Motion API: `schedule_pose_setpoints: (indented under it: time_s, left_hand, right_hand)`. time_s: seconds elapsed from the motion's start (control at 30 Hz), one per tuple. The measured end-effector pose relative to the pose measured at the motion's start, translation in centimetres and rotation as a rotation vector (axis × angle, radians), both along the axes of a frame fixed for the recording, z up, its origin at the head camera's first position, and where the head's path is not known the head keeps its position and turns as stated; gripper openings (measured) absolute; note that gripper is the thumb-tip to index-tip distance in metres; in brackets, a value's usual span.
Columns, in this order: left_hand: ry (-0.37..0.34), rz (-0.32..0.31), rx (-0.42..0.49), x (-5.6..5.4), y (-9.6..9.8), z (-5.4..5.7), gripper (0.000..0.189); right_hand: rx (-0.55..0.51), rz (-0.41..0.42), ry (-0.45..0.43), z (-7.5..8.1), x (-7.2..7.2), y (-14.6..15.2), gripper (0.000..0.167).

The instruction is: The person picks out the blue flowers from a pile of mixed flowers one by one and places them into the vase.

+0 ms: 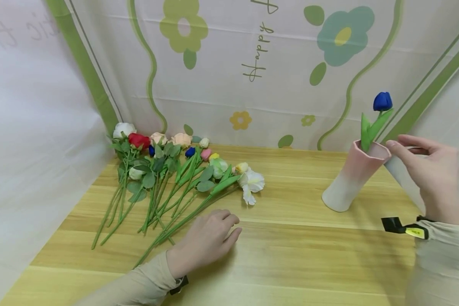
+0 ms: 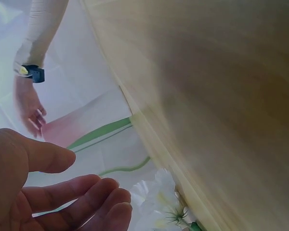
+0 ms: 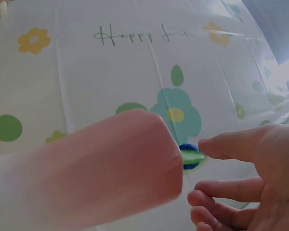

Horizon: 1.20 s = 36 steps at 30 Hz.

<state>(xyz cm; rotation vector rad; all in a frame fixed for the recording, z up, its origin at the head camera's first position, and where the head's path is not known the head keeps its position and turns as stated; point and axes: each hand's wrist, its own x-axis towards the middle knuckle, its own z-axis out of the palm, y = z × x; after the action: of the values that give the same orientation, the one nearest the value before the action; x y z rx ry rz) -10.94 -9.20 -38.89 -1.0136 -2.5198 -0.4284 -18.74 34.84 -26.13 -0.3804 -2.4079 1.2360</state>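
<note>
A blue tulip [image 1: 383, 101] with green leaves stands in a vase [image 1: 344, 182], pink at the top and fading to white below. The lower part of its stem is hidden inside. Beside the vase's rim is my right hand [image 1: 436, 170], thumb and fingers apart and nothing between them; in the right wrist view the thumb tip overlaps the edge of the tulip [image 3: 191, 156]. My left hand [image 1: 206, 240] hovers low over the table, loosely curled and holding nothing, close to the long stems of the white iris [image 1: 251, 182].
On the left of the wooden table [image 1: 290, 263] lies a spread of artificial flowers, with a red rose [image 1: 139, 140], a white rose [image 1: 124, 130], peach roses [image 1: 182, 139] and a pink tulip [image 1: 206, 154] among them. A printed cloth [image 1: 214, 80] hangs behind the table.
</note>
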Motion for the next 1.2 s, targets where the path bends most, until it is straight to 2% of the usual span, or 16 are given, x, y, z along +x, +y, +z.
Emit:
schedule_pose_setpoints:
  time_s: [0.13,0.27,0.4,0.6,0.87,1.03,1.1,1.2]
  left_hand:
    - [-0.003,0.008,0.001,-0.1,0.0,0.0,0.018]
    - [-0.002,0.035,0.008,-0.3,-0.2,0.2,0.018]
    - [-0.027,0.075,0.013,-0.7,-0.7,0.7,0.02]
    - [-0.056,0.122,0.021,-1.8,-1.8,1.4,0.021]
    - [-0.069,0.212,0.053,-3.0,-3.7,2.9,0.016]
    - [-0.144,0.27,0.081,-4.3,-5.7,3.4,0.018]
    - [-0.185,0.303,0.088,-5.0,-6.7,3.6,0.017]
    - [-0.244,0.368,0.075,-6.2,-8.5,3.7,0.018]
  right_hand:
    - [0.009,0.005,0.097,0.1,0.3,-0.9,0.047]
    - [0.07,-0.015,0.271,0.2,0.9,-2.5,0.034]
    - [0.152,-0.027,0.416,0.3,1.4,-4.4,0.028]
    - [0.17,0.032,0.508,0.5,2.1,-6.5,0.025]
    - [0.197,0.049,0.522,0.5,2.5,-7.4,0.026]
    - [0.143,-0.007,0.506,0.6,2.2,-7.2,0.031]
    - [0.114,-0.044,0.452,0.7,2.2,-6.8,0.044]
    - [0.102,-0.054,0.259,1.1,2.3,-6.0,0.075]
